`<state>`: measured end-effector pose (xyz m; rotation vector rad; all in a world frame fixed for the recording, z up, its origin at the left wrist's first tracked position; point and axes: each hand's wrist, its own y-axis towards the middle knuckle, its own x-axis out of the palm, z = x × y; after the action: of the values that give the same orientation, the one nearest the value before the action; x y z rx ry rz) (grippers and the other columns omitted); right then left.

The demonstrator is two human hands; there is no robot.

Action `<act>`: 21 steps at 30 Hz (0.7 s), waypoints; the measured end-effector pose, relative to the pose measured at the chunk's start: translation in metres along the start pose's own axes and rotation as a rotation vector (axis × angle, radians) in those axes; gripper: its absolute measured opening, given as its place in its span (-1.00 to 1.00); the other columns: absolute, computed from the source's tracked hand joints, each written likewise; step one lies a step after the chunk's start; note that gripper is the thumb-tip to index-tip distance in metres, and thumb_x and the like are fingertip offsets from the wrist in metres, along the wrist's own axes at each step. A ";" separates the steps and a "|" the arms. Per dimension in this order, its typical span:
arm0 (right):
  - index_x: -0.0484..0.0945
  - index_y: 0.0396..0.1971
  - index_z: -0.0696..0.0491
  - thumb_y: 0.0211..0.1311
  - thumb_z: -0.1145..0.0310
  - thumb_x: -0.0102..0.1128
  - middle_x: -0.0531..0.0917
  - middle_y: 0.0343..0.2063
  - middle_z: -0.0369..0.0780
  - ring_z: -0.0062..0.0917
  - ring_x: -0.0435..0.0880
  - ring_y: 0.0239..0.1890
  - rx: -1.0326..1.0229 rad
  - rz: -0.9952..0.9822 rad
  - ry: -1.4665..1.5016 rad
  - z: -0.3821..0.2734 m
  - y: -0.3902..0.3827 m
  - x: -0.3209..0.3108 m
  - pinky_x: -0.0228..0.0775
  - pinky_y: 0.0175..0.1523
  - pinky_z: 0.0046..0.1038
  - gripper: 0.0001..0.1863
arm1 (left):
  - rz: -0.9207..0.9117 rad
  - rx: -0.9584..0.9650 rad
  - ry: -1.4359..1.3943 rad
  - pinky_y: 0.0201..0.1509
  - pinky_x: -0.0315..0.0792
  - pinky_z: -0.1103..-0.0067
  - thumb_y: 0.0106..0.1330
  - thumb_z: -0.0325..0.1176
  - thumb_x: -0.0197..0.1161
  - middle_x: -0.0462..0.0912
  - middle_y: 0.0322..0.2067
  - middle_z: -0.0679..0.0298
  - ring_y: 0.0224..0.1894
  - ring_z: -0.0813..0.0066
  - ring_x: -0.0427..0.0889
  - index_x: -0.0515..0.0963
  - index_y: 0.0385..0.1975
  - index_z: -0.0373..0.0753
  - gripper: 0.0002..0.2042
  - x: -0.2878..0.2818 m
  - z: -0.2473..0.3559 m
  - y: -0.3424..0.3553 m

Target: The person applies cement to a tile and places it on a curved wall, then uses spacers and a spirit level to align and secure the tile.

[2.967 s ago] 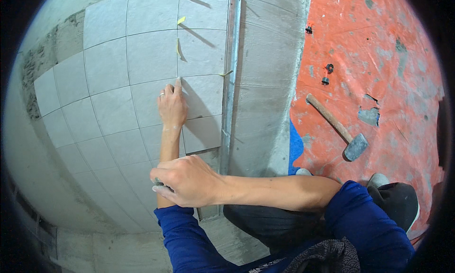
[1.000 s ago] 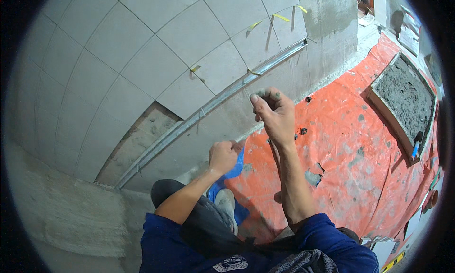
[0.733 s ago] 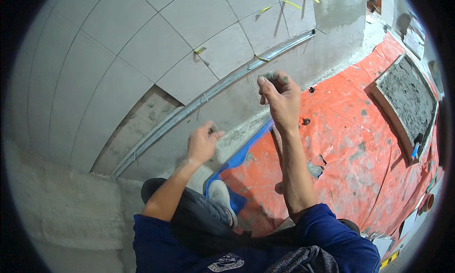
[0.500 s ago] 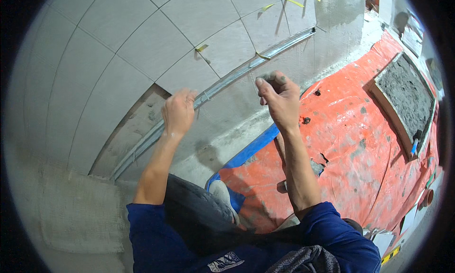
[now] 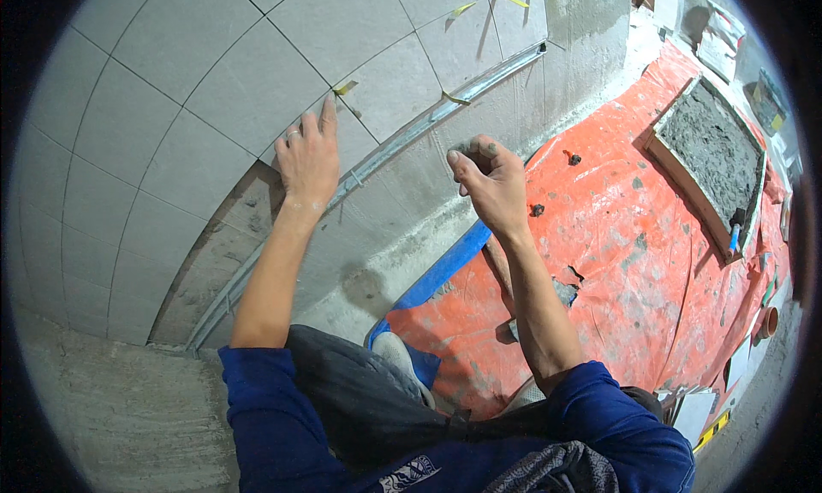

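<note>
My left hand [image 5: 308, 166] is open against the grey wall tiles [image 5: 287, 65], its fingers stretched out. Its fingertips lie just below a yellow plastic wedge [image 5: 346, 88] in a tile joint. My right hand [image 5: 491, 180] hovers off the lower wall, fingers curled in toward the thumb and smeared with grey mortar. Whatever lies between those fingers, if anything, is hidden. A metal profile [image 5: 402, 138] runs along the bottom of the tile row. Left of it, below my left hand, is an untiled gap [image 5: 224, 236] showing rough wall.
Red plastic sheeting [image 5: 616, 227], torn in one place, covers the floor at right, with a blue edge [image 5: 449, 266] near the wall. A tray of grey mortar [image 5: 706, 142] sits on it, a blue-handled tool [image 5: 734, 236] at its corner. More yellow wedges [image 5: 511, 0] stick out higher up.
My left hand has risen from beside the metal profile onto the tile, and its fingers have straightened toward the yellow wedge. My right hand stays curled. The whole view has shifted slightly.
</note>
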<state>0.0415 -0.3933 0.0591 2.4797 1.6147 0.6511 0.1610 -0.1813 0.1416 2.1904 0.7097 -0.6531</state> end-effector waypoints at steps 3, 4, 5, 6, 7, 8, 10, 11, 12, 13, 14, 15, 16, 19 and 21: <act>0.55 -0.51 0.18 0.20 0.39 0.27 0.47 -0.66 -0.41 -0.79 0.37 -0.58 -0.004 0.006 -0.005 0.001 0.000 0.002 0.24 -0.49 -0.61 -0.81 | 0.005 0.006 0.016 -0.18 0.38 0.30 0.25 -0.46 0.13 0.47 -0.10 0.13 -0.20 0.20 0.56 0.19 0.40 -0.13 -0.36 0.001 0.000 0.001; 0.54 -0.51 0.19 0.20 0.39 0.27 0.47 -0.66 -0.41 -0.79 0.37 -0.58 -0.008 0.009 -0.013 0.000 0.000 0.002 0.24 -0.48 -0.61 -0.81 | 0.005 0.007 0.020 -0.18 0.38 0.30 0.26 -0.45 0.12 0.47 -0.09 0.13 -0.21 0.20 0.56 0.18 0.40 -0.12 -0.36 0.002 0.000 0.001; 0.54 -0.51 0.19 0.20 0.39 0.27 0.47 -0.66 -0.41 -0.78 0.37 -0.57 -0.012 0.013 -0.021 0.000 -0.001 0.002 0.24 -0.47 -0.60 -0.81 | 0.005 0.006 0.026 -0.18 0.38 0.30 0.26 -0.45 0.12 0.46 -0.08 0.13 -0.20 0.20 0.56 0.17 0.41 -0.12 -0.35 0.002 0.000 0.002; 0.54 -0.51 0.20 0.20 0.40 0.27 0.47 -0.66 -0.41 -0.78 0.36 -0.56 -0.014 0.010 -0.023 -0.001 -0.001 0.002 0.24 -0.46 -0.60 -0.81 | 0.005 0.006 0.031 -0.17 0.38 0.30 0.27 -0.44 0.12 0.46 -0.08 0.12 -0.19 0.20 0.56 0.16 0.41 -0.12 -0.35 0.002 0.000 0.002; 0.54 -0.50 0.20 0.20 0.40 0.26 0.47 -0.65 -0.40 -0.78 0.36 -0.56 -0.016 0.008 -0.025 -0.001 -0.001 0.001 0.25 -0.46 -0.60 -0.81 | 0.006 0.006 0.035 -0.16 0.39 0.29 0.27 -0.44 0.12 0.46 -0.07 0.12 -0.19 0.20 0.57 0.15 0.42 -0.12 -0.35 0.002 0.001 0.003; 0.54 -0.50 0.20 0.20 0.40 0.26 0.47 -0.65 -0.40 -0.77 0.36 -0.55 -0.018 0.006 -0.029 -0.002 -0.001 0.000 0.25 -0.45 -0.60 -0.81 | -0.002 0.004 0.040 -0.15 0.39 0.29 0.28 -0.43 0.12 0.46 -0.07 0.12 -0.18 0.20 0.57 0.14 0.42 -0.12 -0.35 0.001 0.001 0.003; 0.53 -0.51 0.20 0.19 0.40 0.26 0.46 -0.65 -0.40 -0.77 0.35 -0.55 -0.016 0.009 -0.011 -0.003 -0.001 -0.001 0.24 -0.45 -0.59 -0.81 | -0.016 0.002 0.042 -0.13 0.39 0.28 0.29 -0.42 0.12 0.46 -0.08 0.12 -0.17 0.20 0.57 0.13 0.43 -0.12 -0.34 0.000 0.003 0.004; 0.53 -0.51 0.20 0.19 0.40 0.26 0.45 -0.65 -0.40 -0.77 0.35 -0.55 -0.015 0.010 -0.002 -0.004 -0.001 -0.002 0.24 -0.45 -0.59 -0.81 | -0.033 0.000 0.043 -0.12 0.40 0.27 0.28 -0.42 0.12 0.46 -0.08 0.12 -0.17 0.19 0.58 0.12 0.43 -0.12 -0.34 -0.001 0.003 0.004; 0.53 -0.51 0.20 0.19 0.40 0.26 0.45 -0.66 -0.40 -0.76 0.35 -0.55 -0.015 0.013 -0.001 -0.004 -0.001 -0.002 0.24 -0.45 -0.58 -0.81 | -0.043 -0.003 0.040 -0.11 0.40 0.26 0.28 -0.42 0.12 0.46 -0.08 0.12 -0.17 0.19 0.58 0.11 0.43 -0.12 -0.33 -0.003 0.004 0.005; 0.52 -0.52 0.20 0.18 0.40 0.26 0.45 -0.66 -0.40 -0.76 0.34 -0.56 -0.017 0.015 0.002 -0.004 -0.001 -0.002 0.24 -0.45 -0.58 -0.80 | -0.052 -0.007 0.037 -0.10 0.40 0.26 0.28 -0.42 0.12 0.46 -0.08 0.11 -0.16 0.19 0.58 0.11 0.44 -0.12 -0.33 -0.004 0.004 0.006; 0.52 -0.52 0.20 0.18 0.39 0.27 0.44 -0.66 -0.40 -0.75 0.34 -0.56 -0.022 0.015 0.006 -0.004 -0.001 -0.002 0.23 -0.46 -0.57 -0.80 | -0.050 -0.011 0.038 -0.10 0.40 0.26 0.28 -0.41 0.13 0.47 -0.08 0.12 -0.17 0.19 0.58 0.11 0.43 -0.11 -0.33 -0.005 0.005 0.006; 0.51 -0.52 0.20 0.17 0.39 0.27 0.44 -0.67 -0.39 -0.75 0.34 -0.56 -0.020 0.018 -0.009 -0.004 0.000 -0.003 0.23 -0.46 -0.57 -0.79 | -0.047 -0.016 0.040 -0.10 0.40 0.26 0.28 -0.40 0.14 0.48 -0.09 0.13 -0.17 0.18 0.59 0.12 0.43 -0.10 -0.33 -0.005 0.005 0.006; 0.51 -0.53 0.21 0.17 0.39 0.27 0.44 -0.67 -0.39 -0.75 0.34 -0.56 -0.020 0.017 -0.023 -0.003 0.000 -0.003 0.23 -0.46 -0.56 -0.79 | -0.039 -0.023 0.037 -0.10 0.41 0.26 0.28 -0.39 0.15 0.49 -0.09 0.14 -0.17 0.18 0.59 0.13 0.43 -0.09 -0.33 -0.005 0.006 0.005; 0.50 -0.53 0.21 0.15 0.38 0.28 0.45 -0.68 -0.37 -0.75 0.34 -0.56 -0.012 0.017 -0.018 -0.002 -0.001 -0.003 0.24 -0.46 -0.55 -0.78 | -0.027 -0.030 -0.162 -0.11 0.43 0.27 0.26 -0.32 0.21 0.53 -0.15 0.16 -0.19 0.16 0.60 0.40 0.25 -0.10 -0.50 -0.002 0.009 -0.006; 0.50 -0.53 0.22 0.15 0.38 0.28 0.45 -0.68 -0.36 -0.74 0.34 -0.57 -0.015 0.020 -0.020 -0.001 -0.001 -0.004 0.24 -0.46 -0.55 -0.78 | -0.029 0.037 -0.301 -0.15 0.44 0.27 0.26 -0.24 0.25 0.57 -0.22 0.16 -0.22 0.15 0.62 0.55 0.02 -0.14 -0.66 0.006 0.013 -0.012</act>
<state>0.0395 -0.3963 0.0587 2.4870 1.5736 0.6373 0.1544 -0.1828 0.1247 2.0572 0.5753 -0.9917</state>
